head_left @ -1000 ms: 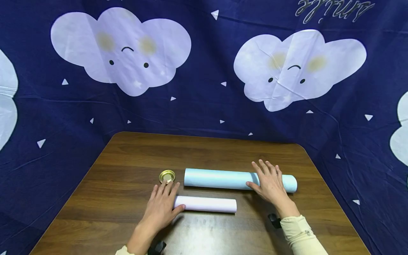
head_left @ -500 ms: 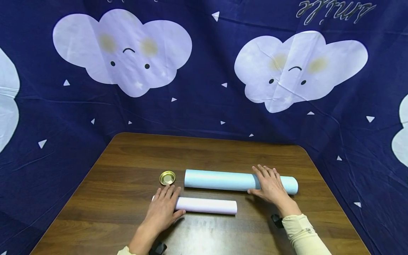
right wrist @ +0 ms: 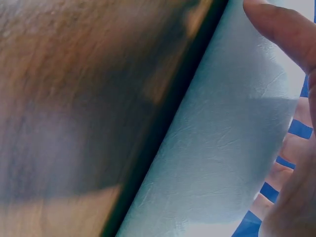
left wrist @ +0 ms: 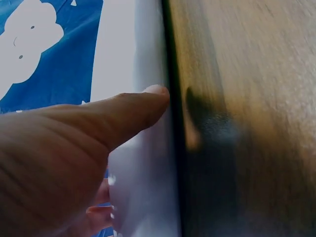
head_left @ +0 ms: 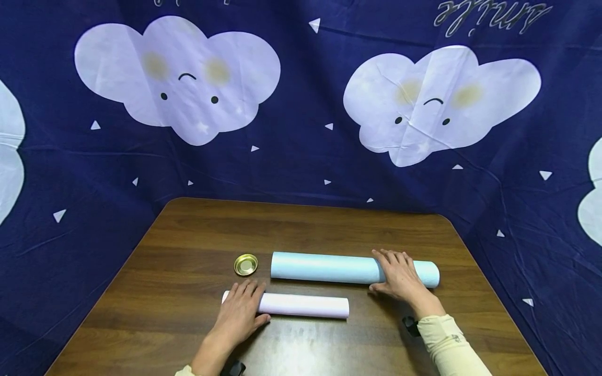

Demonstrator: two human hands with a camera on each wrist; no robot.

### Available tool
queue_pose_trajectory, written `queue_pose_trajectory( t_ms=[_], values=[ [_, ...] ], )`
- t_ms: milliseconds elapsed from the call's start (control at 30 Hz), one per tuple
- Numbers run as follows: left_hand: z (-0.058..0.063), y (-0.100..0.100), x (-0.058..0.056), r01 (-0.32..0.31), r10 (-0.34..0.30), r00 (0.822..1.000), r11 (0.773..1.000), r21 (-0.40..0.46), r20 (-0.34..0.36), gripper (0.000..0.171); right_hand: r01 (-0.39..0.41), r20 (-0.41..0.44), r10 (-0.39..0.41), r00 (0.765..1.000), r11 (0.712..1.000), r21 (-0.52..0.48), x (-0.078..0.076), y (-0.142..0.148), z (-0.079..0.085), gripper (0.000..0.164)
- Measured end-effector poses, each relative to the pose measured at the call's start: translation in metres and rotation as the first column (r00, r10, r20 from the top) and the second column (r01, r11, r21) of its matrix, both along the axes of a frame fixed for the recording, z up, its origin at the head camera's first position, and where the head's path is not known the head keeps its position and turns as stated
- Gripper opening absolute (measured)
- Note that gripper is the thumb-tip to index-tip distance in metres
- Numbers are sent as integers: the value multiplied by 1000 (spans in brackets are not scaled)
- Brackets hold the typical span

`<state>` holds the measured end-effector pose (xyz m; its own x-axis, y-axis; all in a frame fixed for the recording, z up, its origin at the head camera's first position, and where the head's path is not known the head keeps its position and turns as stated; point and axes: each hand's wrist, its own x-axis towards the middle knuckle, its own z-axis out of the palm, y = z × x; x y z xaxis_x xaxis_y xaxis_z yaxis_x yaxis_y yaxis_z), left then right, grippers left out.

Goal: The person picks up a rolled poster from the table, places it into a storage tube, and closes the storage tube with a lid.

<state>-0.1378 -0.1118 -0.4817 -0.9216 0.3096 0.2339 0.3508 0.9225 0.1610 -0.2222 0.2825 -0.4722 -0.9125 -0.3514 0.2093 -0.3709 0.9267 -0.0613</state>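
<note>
A slim white roll lies crosswise on the wooden table. My left hand is over its left part, thumb on the near side and fingers across to the far side. In the left wrist view, the thumb rests along the white roll and fingertips show past its far side. Behind it lies a thicker light blue roll. My right hand grips that one near its right end. The right wrist view shows the thumb on one side of the light blue roll and the fingers round the other.
A small round gold-coloured lid lies to the left of the blue roll, beyond my left fingertips. The wooden table ends at the back before a dark blue curtain printed with clouds.
My right hand has lowered onto the light blue roll, its fingers now closer round it. My left hand has drawn back slightly from the gold lid and settled over the white roll.
</note>
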Motion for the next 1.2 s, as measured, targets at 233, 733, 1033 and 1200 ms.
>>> queue_pose_trajectory(
  t_ms=[233,733,1033,1200],
  values=[
    [-3,-1,0,-9,9,1000,1000,-28,2,62,6,8,-6,1000,1000,7,-1,4,-6,89],
    [-9,-1,-2,-14,10,997,999,-48,-72,53,16,-48,-15,999,1000,16,-7,5,-16,84],
    [-10,-1,-4,-15,11,995,999,-39,-95,48,27,-21,-26,999,1000,16,-8,4,-14,79],
    [-13,-1,-5,-10,6,994,999,-31,-111,47,24,-20,-23,1000,1000,15,-7,4,-15,78]
  ],
)
